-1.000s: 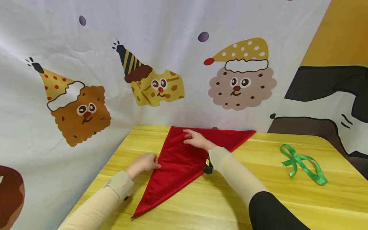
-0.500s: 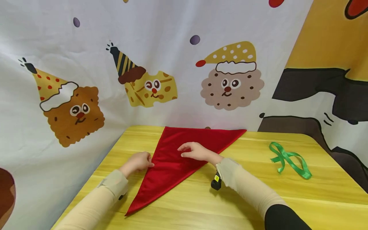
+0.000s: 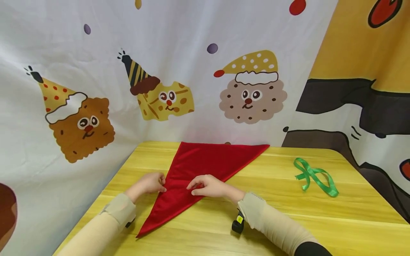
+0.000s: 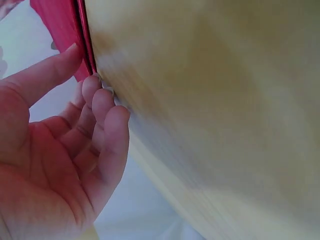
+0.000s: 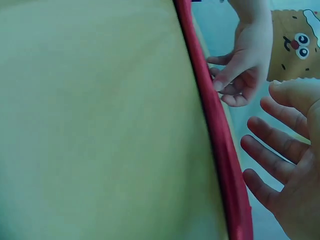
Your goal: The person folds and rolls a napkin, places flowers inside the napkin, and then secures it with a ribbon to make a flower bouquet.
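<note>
1. One red triangular cloth [image 3: 205,160] lies to the right of the left hand [image 3: 150,183] and below the right hand [image 3: 208,186]. Key relation: left at the left short edge, right over the nearer part, just inside the long edge.
2. Long axis is diagonal: near-left tip to far-right tip. Third corner sits far left. Left hand is nearer the near-left tip; right hand is the nearer one to the far-right tip, though well apart from it.
3. Left hand: fingers curled, thumb at the cloth edge. Can't tell if it pinches the fabric or just touches.
4. Right hand: fingers loosely bent and spread, thumb apart, nothing held. Right wrist view shows it off the fabric.
5. Cloth lies mostly flat, with slight creasing near the hands. Left wrist view suggests more than one layer at the edge.
6. Surface: yellow wood-grain bench [image 3: 192,231]. Cloth's far edge runs along the back, close to the printed backdrop [image 3: 179,35], so room looks tight there. More room on the near and right sides.
7. Green ribbon [image 3: 309,172] lies loosely looped at right, well apart from both hands.
</note>
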Available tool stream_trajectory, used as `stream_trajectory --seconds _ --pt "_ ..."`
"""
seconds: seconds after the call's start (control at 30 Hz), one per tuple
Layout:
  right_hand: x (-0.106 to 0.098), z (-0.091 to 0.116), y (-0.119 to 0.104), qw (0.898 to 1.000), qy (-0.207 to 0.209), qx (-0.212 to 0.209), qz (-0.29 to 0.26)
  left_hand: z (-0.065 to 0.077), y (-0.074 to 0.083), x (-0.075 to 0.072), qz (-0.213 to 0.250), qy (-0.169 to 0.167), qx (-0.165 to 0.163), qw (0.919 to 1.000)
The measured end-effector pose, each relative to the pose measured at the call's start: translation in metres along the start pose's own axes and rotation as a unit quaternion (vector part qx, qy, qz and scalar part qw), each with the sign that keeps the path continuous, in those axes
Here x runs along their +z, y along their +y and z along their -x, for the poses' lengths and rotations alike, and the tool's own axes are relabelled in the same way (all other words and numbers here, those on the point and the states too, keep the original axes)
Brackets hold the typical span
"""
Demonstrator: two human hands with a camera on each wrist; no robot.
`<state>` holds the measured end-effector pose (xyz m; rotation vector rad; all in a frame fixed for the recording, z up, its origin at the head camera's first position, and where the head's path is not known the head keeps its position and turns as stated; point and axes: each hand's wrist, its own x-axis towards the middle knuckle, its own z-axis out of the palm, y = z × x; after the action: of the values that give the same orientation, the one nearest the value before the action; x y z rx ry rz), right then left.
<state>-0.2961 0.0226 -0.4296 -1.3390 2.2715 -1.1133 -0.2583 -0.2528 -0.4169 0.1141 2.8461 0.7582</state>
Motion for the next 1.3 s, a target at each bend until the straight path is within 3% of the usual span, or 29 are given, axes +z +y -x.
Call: stream_trajectory --seconds 0.17,0.3,0.4,0.8,0.97,1.07,1.3 --pt "0.011 0.002 -0.003 1.000 0.003 -0.021 -0.006 0.011 -0.002 0.000 -0.001 -0.010 0.022 0.9997" --pt "0.018 0.000 -0.008 0.999 -0.014 -0.031 -0.016 0.021 -0.007 -0.001 0.031 -0.028 0.039 0.9984" --pt "0.023 -0.003 -0.015 0.999 -0.030 -0.033 -0.028 0.027 -0.012 -0.003 0.063 -0.046 0.051 0.9956" --pt "0.049 -0.021 -0.037 0.994 -0.072 -0.067 -0.053 0.040 -0.024 -0.012 0.100 -0.104 0.135 0.9803" --pt "0.060 -0.026 -0.045 0.992 -0.085 -0.064 -0.061 0.042 -0.031 -0.015 0.139 -0.155 0.169 0.9634" --pt "0.068 -0.029 -0.047 0.993 -0.086 -0.049 -0.065 0.041 -0.035 -0.019 0.172 -0.189 0.170 0.9518" --pt "0.085 -0.033 -0.055 0.997 -0.067 -0.008 -0.045 0.039 -0.038 -0.025 0.185 -0.230 0.172 0.9400"
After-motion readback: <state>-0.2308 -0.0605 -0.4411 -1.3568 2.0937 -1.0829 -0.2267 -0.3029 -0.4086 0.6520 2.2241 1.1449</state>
